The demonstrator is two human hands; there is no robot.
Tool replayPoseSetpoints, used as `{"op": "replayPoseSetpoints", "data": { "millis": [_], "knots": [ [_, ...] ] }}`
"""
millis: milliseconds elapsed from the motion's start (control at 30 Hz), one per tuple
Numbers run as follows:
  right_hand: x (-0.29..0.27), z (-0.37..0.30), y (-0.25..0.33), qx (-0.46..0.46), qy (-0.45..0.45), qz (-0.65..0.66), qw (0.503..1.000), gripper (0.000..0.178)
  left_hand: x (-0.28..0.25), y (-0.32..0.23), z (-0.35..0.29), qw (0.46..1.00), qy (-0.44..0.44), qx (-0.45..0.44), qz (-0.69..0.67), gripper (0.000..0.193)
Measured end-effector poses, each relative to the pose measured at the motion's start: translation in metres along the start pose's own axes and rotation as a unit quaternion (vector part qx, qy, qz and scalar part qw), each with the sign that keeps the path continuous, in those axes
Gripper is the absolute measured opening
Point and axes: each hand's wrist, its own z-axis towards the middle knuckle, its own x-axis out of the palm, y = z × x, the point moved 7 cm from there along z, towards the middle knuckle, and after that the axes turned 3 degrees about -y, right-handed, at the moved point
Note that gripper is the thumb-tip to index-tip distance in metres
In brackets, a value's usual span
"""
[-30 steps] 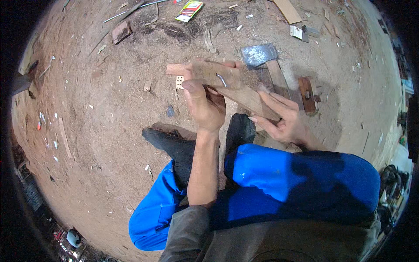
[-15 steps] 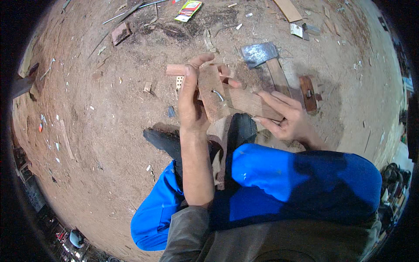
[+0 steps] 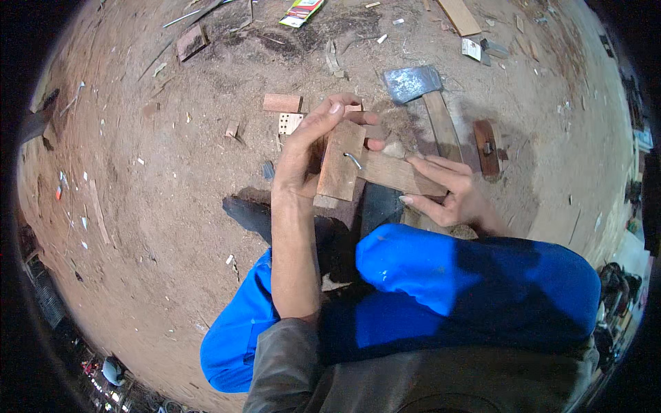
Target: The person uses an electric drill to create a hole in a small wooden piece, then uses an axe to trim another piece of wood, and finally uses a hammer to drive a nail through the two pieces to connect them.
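My left hand (image 3: 303,141) is closed round a wooden block (image 3: 339,168), its thumb along the upper edge and its fingertips showing past the far side. A bent metal pin (image 3: 352,160) sticks out of the block's face. From behind the block a flat wooden bar (image 3: 396,172) runs rightward; whether the two are joined is hidden. The bar's right end lies between the thumb and fingers of my right hand (image 3: 451,189). Both pieces are held above the ground, over my dark-covered foot (image 3: 381,206).
Beyond my hands lie a hatchet-like tool (image 3: 413,84) with a wooden handle, a reddish wood block (image 3: 282,103) and a dotted white piece (image 3: 290,124). A brown wooden piece with a metal fitting (image 3: 487,148) rests at right. A green-red packet (image 3: 301,12) and wood scraps litter the dirt floor.
My left hand and the block have shifted slightly, and the block has turned so its side edge shows. The reddish block behind my left thumb is now in fuller view. Both hands keep their hold.
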Motion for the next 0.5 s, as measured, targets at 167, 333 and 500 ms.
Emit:
{"op": "replayPoseSetpoints", "data": {
  "millis": [167, 333, 500],
  "knots": [
    [0.005, 0.005, -0.003, 0.018, -0.004, 0.037, 0.999, 0.058, 0.003, -0.007, 0.001, 0.997, 0.023, 0.071, -0.009, 0.053],
    [-0.002, 0.013, -0.011, 0.098, -0.026, 0.052, 0.993, 0.057, 0.009, -0.015, -0.014, 0.963, 0.009, 0.266, -0.034, 0.062],
    [-0.003, 0.010, -0.012, 0.130, -0.021, 0.055, 0.990, 0.056, 0.019, -0.022, -0.026, 0.835, -0.097, 0.454, 0.294, 0.074]
  ]
}}
